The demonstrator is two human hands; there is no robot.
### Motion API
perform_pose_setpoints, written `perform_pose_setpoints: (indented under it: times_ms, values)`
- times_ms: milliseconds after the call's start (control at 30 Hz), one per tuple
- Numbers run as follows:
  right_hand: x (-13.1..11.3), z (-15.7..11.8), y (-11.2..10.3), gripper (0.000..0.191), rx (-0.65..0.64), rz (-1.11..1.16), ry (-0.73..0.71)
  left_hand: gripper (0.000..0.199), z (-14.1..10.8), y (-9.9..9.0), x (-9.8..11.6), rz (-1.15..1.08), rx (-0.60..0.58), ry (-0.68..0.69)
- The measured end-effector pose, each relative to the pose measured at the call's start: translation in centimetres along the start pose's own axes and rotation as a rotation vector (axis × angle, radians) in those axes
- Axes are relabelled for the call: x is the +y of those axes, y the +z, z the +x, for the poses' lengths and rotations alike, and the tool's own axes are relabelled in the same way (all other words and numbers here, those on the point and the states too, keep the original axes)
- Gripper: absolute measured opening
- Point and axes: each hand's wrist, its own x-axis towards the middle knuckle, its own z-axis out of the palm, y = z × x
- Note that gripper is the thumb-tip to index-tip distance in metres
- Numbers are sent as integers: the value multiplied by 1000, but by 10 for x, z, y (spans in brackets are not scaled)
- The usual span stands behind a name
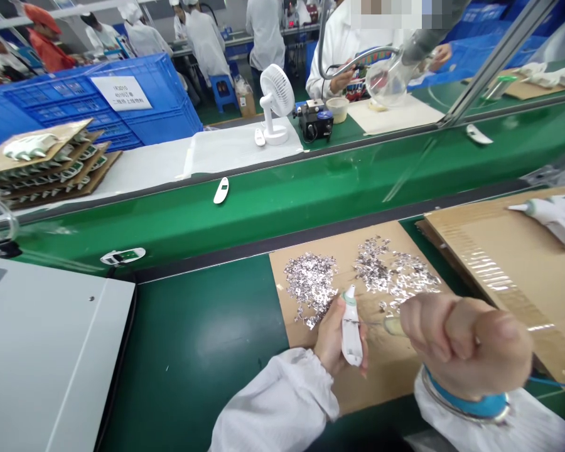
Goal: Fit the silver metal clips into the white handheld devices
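My left hand (330, 336) is closed around a white ear thermometer body (352, 342), held upright with its narrow tip pointing away from me and a pale green ring below the tip. In my right fist (466, 336) is a screwdriver (394, 325) with a yellowish translucent handle. Its thin shaft points left and reaches the thermometer's middle; whether the tip touches is too fine to tell. Beyond both hands, small shiny metal pieces lie in a left heap (311, 282) and a looser right heap (395, 273) on a cardboard sheet (306, 376).
Stacked cardboard (494, 263) with white thermometer bodies (558, 220) stands at right. A grey-white metal box (51, 351) occupies the left. Behind runs a green conveyor belt (282, 194) carrying a white cover (221, 190) and an opened housing (123, 256). A co-worker (358, 44) sits across it.
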Motion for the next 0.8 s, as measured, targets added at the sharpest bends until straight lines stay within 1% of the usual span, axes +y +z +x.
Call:
perform_pose_setpoints:
  times_ms: [133, 233, 300, 367, 467, 633, 800]
  values:
    - [5, -5, 3, 47, -81, -74, -3, 43, -1, 2, -1, -12, 32, 42]
    - [6, -5, 1, 45, -129, -81, -21, 43, 0, 1, -2, -32, 12, 68]
    - [5, -3, 0, 45, -120, -71, -15, 46, 1, -1, -3, -40, -30, 44]
    - [3, -2, 1, 46, -80, -42, -4, 47, 2, -3, -3, -35, -54, 11]
    - [1, 1, 4, 47, -25, 16, -7, 46, 5, -6, -4, -16, -33, -8]
    - [3, 2, 9, 46, -77, 6, -37, 51, 5, -8, -6, -20, -56, -7]
    - [5, 1, 7, 44, -114, -51, -67, 51, 5, -8, -7, -17, -42, -11]
